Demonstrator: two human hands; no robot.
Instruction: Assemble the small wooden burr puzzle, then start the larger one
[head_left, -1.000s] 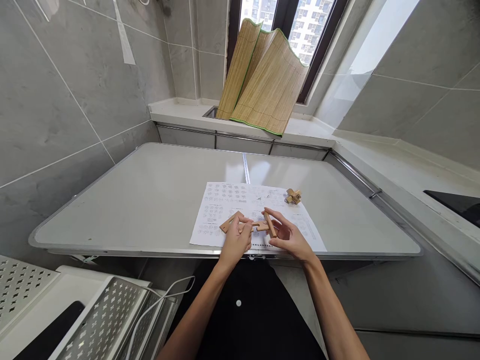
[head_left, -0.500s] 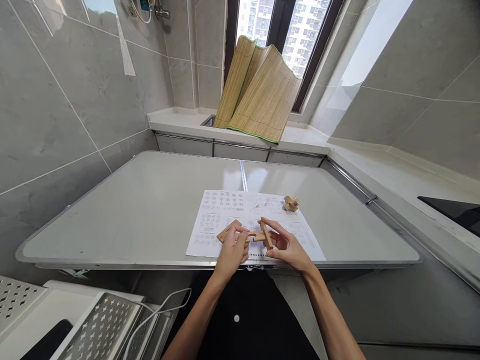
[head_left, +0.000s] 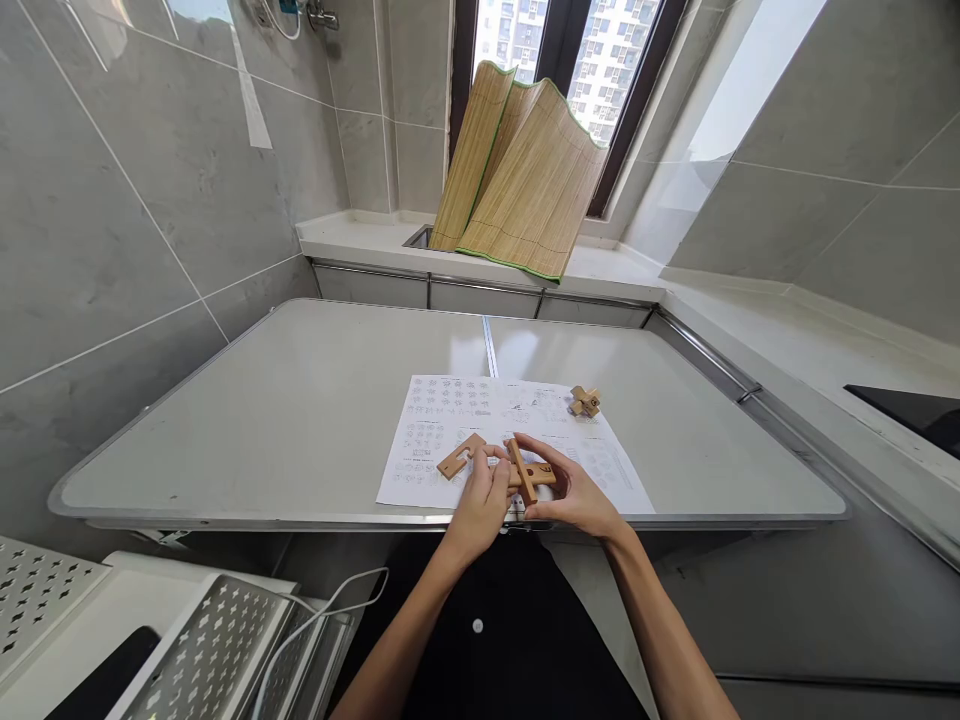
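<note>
Both hands meet at the six o'clock edge of the printed white instruction sheet (head_left: 450, 410), just above the near rim of the pale grey folding table (head_left: 300, 400). Between them sits the crossed pair of light-brown notched wooden bars (head_left: 529, 472). One bar lies roughly level and the other is slotted across it at a slant.

The left hand (head_left: 480, 500) has its fingers curled in, the tips pinching the pair's nine o'clock end. The right hand (head_left: 577, 495) cups the three o'clock end, with thumb and forefinger closed on the bars.

At ten o'clock from the hands a flat tan wooden piece with a cut-out notch (head_left: 461, 456) lies free on the sheet. At one o'clock, well apart, stands a small assembled wooden burr knot (head_left: 584, 401).

The work in hand looks like seating one notch in the other. That probably goes best with the level bar held still in one pinch and the slanted one squared up by the other, not forced. The fingertips should stay off the open slots.

At twelve o'clock a rolled bamboo mat with green edging (head_left: 517, 180) leans in the window.
</note>
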